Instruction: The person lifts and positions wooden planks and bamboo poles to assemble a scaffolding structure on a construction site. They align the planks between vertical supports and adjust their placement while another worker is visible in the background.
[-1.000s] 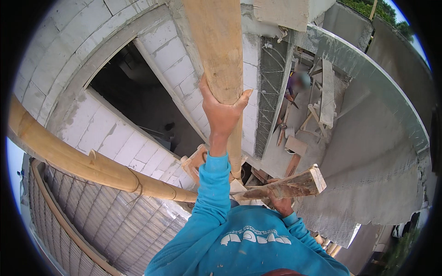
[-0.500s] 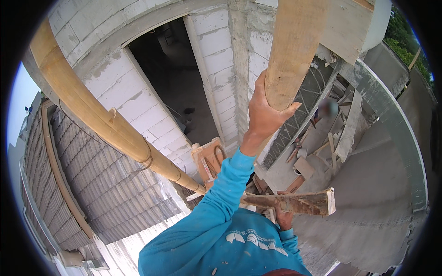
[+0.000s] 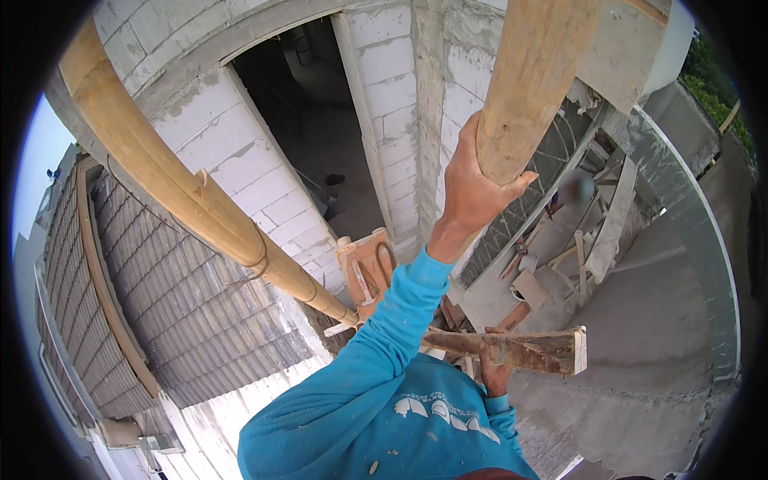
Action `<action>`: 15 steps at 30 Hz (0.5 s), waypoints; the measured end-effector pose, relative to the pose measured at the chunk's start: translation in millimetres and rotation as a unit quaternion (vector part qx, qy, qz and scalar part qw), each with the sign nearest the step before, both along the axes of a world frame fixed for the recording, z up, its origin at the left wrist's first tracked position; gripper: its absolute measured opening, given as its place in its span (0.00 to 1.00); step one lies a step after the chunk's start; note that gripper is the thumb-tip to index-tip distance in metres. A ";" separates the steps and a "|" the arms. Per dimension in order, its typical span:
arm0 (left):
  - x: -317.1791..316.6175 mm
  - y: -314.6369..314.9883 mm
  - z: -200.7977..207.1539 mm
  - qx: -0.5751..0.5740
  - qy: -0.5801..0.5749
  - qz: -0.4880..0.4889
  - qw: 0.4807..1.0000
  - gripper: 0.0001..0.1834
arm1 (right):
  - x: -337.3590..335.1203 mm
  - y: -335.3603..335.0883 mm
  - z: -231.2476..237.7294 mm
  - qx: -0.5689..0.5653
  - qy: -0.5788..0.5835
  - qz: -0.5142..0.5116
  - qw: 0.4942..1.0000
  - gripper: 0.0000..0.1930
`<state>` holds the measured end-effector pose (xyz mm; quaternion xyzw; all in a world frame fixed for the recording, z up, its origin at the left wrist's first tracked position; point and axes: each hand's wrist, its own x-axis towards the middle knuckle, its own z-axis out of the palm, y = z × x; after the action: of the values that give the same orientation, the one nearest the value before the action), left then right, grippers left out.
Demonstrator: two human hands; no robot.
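My left hand [image 3: 482, 182] reaches up and is closed around a thick pale wooden pole [image 3: 538, 76], its thumb out to the right side. Lower down, close to my body, my right hand [image 3: 494, 373] grips a short rough timber beam [image 3: 540, 350], fingers partly hidden behind it. The beam lies roughly crosswise, its pale cut end to the right. Beyond my left forearm stands an orange-brown wooden piece [image 3: 365, 268] with a dark curved loop on it.
A long bamboo pole [image 3: 216, 220] slants down on the left, beside a tiled roof [image 3: 172, 272]. Ahead is a white block wall [image 3: 240, 164] with a dark doorway [image 3: 320, 120]. Far below right, a blurred person [image 3: 576, 190] is among loose boards [image 3: 612, 216]; a curved concrete edge [image 3: 704, 216] bounds that side.
The view has shifted slightly, so the pole, doorway and wall sit a little farther right and lower. Both hands keep their holds.
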<state>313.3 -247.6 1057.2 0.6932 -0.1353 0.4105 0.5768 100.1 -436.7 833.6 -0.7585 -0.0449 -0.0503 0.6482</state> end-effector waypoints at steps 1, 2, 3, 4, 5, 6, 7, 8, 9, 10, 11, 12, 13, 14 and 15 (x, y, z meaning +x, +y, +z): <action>-0.4 -0.1 -0.1 0.002 0.001 0.002 1.000 0.53 | -0.3 -0.6 -1.9 -0.006 -0.004 -0.001 1.000 0.16; -0.7 -0.2 -0.1 0.005 0.003 0.004 1.000 0.53 | 0.1 -1.8 -5.3 -0.012 -0.007 -0.002 1.000 0.16; -0.9 -0.4 0.2 0.005 0.003 0.003 1.000 0.53 | -0.2 -2.3 -7.3 -0.018 -0.011 -0.002 1.000 0.16; -1.2 0.0 0.9 0.006 0.002 0.004 1.000 0.54 | -0.5 -1.6 -4.6 -0.018 -0.007 0.001 1.000 0.16; -1.2 0.7 0.9 0.007 0.002 0.005 1.000 0.54 | -0.3 -0.6 0.3 -0.018 -0.004 0.004 1.000 0.16; -1.0 1.4 0.1 0.005 0.003 0.004 1.000 0.54 | -0.6 0.2 2.8 -0.017 -0.001 0.007 1.000 0.16; -0.3 1.0 -0.6 0.003 0.004 0.001 1.000 0.54 | -1.1 -0.1 1.2 -0.015 0.000 0.005 1.000 0.16; 0.3 0.9 -1.0 0.001 0.005 -0.002 1.000 0.54 | -0.9 -0.4 -2.1 -0.012 0.001 0.003 1.000 0.16; 0.6 1.1 -1.1 0.002 0.004 0.000 1.000 0.54 | -0.6 -0.8 -5.2 -0.009 0.002 0.001 1.000 0.16; 0.5 0.8 -0.9 0.003 0.004 0.001 1.000 0.54 | -0.7 -1.8 -7.4 -0.016 -0.001 0.002 1.000 0.16; 0.7 0.5 -0.4 0.004 0.003 0.001 1.000 0.54 | -0.3 -2.8 -9.2 -0.024 -0.005 0.002 1.000 0.16; 1.2 0.6 1.3 0.009 -0.002 0.004 1.000 0.54 | -0.3 -3.2 -9.5 -0.031 -0.008 0.002 0.999 0.16; 1.7 -2.0 1.3 0.012 -0.003 0.001 1.000 0.54 | -2.5 -3.6 -7.6 -0.017 -0.002 0.001 1.000 0.16; 3.0 -4.1 1.0 0.015 -0.005 -0.004 1.000 0.54 | -1.1 -2.4 -3.6 -0.003 0.005 -0.002 1.000 0.17; 3.7 -3.8 0.5 0.008 -0.001 -0.009 1.000 0.54 | -0.7 -0.5 -0.6 0.013 0.011 -0.004 1.000 0.17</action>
<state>317.0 -251.4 1057.7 0.6961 -0.1452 0.4051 0.5748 99.4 -437.1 833.0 -0.7506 -0.0336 -0.0452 0.6584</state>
